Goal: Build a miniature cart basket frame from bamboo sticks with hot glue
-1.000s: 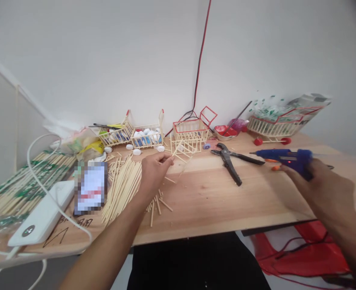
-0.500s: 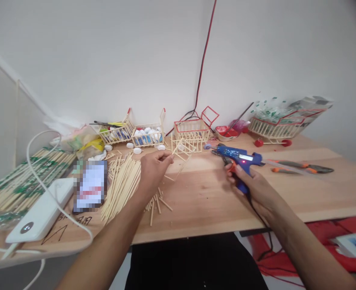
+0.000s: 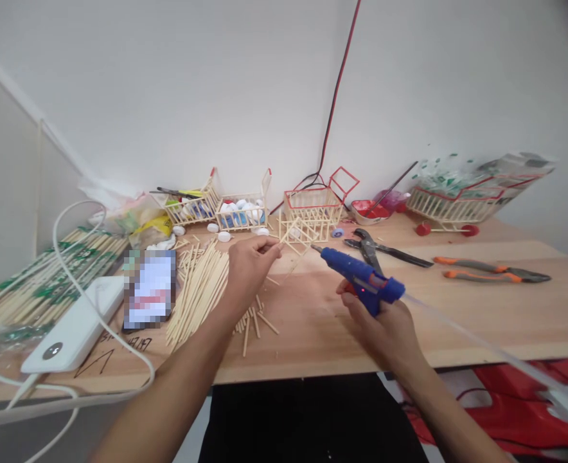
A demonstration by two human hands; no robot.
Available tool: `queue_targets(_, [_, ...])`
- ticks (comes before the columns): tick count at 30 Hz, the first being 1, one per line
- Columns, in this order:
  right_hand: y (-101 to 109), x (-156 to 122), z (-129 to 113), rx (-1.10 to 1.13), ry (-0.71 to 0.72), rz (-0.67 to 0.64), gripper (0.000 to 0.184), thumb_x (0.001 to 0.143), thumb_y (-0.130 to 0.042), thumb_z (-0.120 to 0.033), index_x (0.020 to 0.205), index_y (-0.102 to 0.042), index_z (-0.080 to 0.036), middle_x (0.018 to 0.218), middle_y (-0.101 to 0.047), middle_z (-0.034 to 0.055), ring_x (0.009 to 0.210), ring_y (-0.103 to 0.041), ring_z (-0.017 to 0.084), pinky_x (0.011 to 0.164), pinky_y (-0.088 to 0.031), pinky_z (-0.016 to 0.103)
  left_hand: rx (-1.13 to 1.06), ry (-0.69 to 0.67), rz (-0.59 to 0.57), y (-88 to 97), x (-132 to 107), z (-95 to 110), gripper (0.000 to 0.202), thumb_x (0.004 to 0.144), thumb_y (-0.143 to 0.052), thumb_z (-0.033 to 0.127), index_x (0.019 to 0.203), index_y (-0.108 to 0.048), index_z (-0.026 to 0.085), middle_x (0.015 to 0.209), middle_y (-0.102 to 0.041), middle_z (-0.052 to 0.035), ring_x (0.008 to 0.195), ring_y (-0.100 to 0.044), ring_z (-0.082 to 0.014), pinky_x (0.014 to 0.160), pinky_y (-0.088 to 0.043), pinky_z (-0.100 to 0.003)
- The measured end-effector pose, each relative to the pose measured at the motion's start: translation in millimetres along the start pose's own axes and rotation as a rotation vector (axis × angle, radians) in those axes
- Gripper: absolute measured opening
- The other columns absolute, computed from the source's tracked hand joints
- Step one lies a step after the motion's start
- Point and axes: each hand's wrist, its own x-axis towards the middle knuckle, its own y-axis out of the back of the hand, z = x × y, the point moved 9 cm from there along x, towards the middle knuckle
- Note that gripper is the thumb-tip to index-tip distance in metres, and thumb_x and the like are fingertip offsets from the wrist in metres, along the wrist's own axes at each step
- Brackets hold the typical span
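Near left edge of desk (image 3: 457, 321): white power bank (image 3: 74, 325) with a white cable looped over it. Near centre: right hand (image 3: 385, 328), closed around the grip of a blue glue gun (image 3: 361, 278), nozzle pointing far-left, a clear glue stick (image 3: 457, 328) trailing out of its back toward the near right. Left of that: scattered short sticks (image 3: 255, 321); a phone (image 3: 150, 289) lying flat; a loose bundle of long sticks (image 3: 200, 289) just right of the phone. Mid-desk: left hand (image 3: 248, 267), fingertips pinched on a corner of a small stick frame (image 3: 296, 230), which is held just off the gun's nozzle, not touching it. Right of the frame: black pliers (image 3: 375, 247), then orange-handled cutters (image 3: 486, 270), both flat on the desk. Far row along the wall, left to right: two stick baskets (image 3: 240, 212) with bottle caps, a red-rimmed stick basket (image 3: 313, 204), a wheeled stick cart (image 3: 457, 202). On the wall: red-and-black cable (image 3: 337, 96).
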Motion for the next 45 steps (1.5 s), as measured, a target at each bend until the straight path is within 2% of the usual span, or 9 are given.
queue_targets(3, [10.2, -0.2, -33.3, -0.226, 0.374, 0.047, 0.011, 0.088, -0.056, -0.031, 0.096, -0.061, -0.027, 0.094, -0.067, 0.0043, 0.087, -0.065, 0.023, 0.077, -0.052, 0.036, 0.008, -0.006, -0.002, -0.4, 0.3, -1.1, 0.012, 0.075, -0.063, 0.021, 0.069, -0.073, 0.019, 0.065, -0.071, 0.0009, 0.060, -0.062, -0.0135, 0.058, -0.045, -0.023])
queue_targets(6, [11.4, 1.0, -52.4, -0.420, 0.665, 0.019, 0.018, 0.090, -0.053, -0.022, 0.107, -0.059, -0.024, 0.103, -0.066, 0.0076, 0.094, -0.062, 0.023, 0.080, -0.051, 0.035, 0.026, -0.010, 0.001, 0.3, 0.3, -1.8, 0.012, 0.076, -0.063, 0.023, 0.070, -0.073, 0.019, 0.065, -0.072, 0.0004, 0.060, -0.062, -0.0137, 0.058, -0.045, -0.023])
queue_targets(8, [11.0, 5.2, -57.3, -0.547, 0.762, -0.011, 0.021, 0.090, -0.053, -0.019, 0.110, -0.058, -0.022, 0.106, -0.065, 0.0091, 0.096, -0.060, 0.022, 0.079, -0.050, 0.034, 0.038, -0.013, 0.000, 0.7, 0.1, -1.6, 0.013, 0.077, -0.063, 0.025, 0.072, -0.074, 0.019, 0.066, -0.072, 0.0002, 0.060, -0.062, -0.0136, 0.058, -0.045, -0.023])
queue_targets(12, [11.5, 14.5, -61.8, -0.659, 0.803, -0.060, 0.021, 0.092, -0.050, -0.015, 0.109, -0.059, -0.021, 0.106, -0.064, 0.0088, 0.097, -0.059, 0.021, 0.079, -0.048, 0.031, 0.045, -0.013, -0.002, 0.8, -0.4, -1.2, 0.013, 0.078, -0.064, 0.026, 0.074, -0.074, 0.019, 0.068, -0.072, -0.0001, 0.060, -0.063, -0.0133, 0.059, -0.046, -0.023])
queue_targets(24, [2.8, 13.3, -49.9, -0.529, 0.689, -0.087, 0.017, 0.090, -0.053, -0.020, 0.105, -0.061, -0.020, 0.105, -0.063, 0.0091, 0.099, -0.058, 0.021, 0.078, -0.047, 0.030, 0.030, 0.004, -0.005, 0.2, -0.3, -4.4, 0.014, 0.078, -0.064, 0.025, 0.074, -0.074, 0.017, 0.067, -0.072, -0.0002, 0.061, -0.063, -0.0132, 0.059, -0.044, -0.023])
queue_targets(30, [-0.2, 17.1, -11.5, -0.146, 0.099, -0.123, 0.029, 0.088, -0.052, -0.045, 0.092, -0.064, -0.018, 0.076, -0.065, 0.0046, 0.068, -0.061, 0.019, 0.060, -0.047, 0.028, 0.025, 0.015, 0.005, 1.4, 0.5, -3.9, 0.014, 0.078, -0.064, 0.026, 0.073, -0.074, 0.017, 0.066, -0.071, 0.0005, 0.059, -0.061, -0.0121, 0.057, -0.043, -0.022])
queue_targets(33, [-10.6, 4.6, 4.8, -0.051, -0.070, -0.183, 0.039, 0.089, -0.046, -0.052, 0.088, -0.063, -0.017, 0.064, -0.061, 0.0024, 0.059, -0.058, 0.018, 0.055, -0.045, 0.027, 0.032, 0.010, 0.013, 2.0, 1.2, -2.1, 0.012, 0.076, -0.064, 0.022, 0.070, -0.073, 0.018, 0.064, -0.071, 0.0014, 0.058, -0.061, -0.0118, 0.056, -0.044, -0.021])
queue_targets(38, [-12.3, -7.2, 7.5, -0.100, -0.086, -0.149, 0.038, 0.088, -0.046, -0.053, 0.083, -0.060, -0.017, 0.065, -0.060, 0.0025, 0.060, -0.056, 0.018, 0.059, -0.044, 0.028, 0.068, -0.055, 0.012, 1.9, 0.2, 4.1, 0.012, 0.076, -0.063, 0.017, 0.068, -0.072, 0.018, 0.063, -0.070, 0.0018, 0.057, -0.060, -0.0115, 0.058, -0.045, -0.021])
queue_targets(45, [-9.7, -7.5, 6.6, -0.138, -0.088, -0.117, 0.042, 0.087, -0.045, -0.054, 0.082, -0.061, -0.016, 0.066, -0.061, 0.0042, 0.063, -0.057, 0.019, 0.061, -0.043, 0.028, 0.263, -0.308, 0.051, -1.9, -9.7, 24.6, 0.012, 0.081, -0.063, 0.021, 0.075, -0.072, 0.017, 0.068, -0.071, -0.0012, 0.062, -0.061, -0.0134, 0.061, -0.043, -0.025])
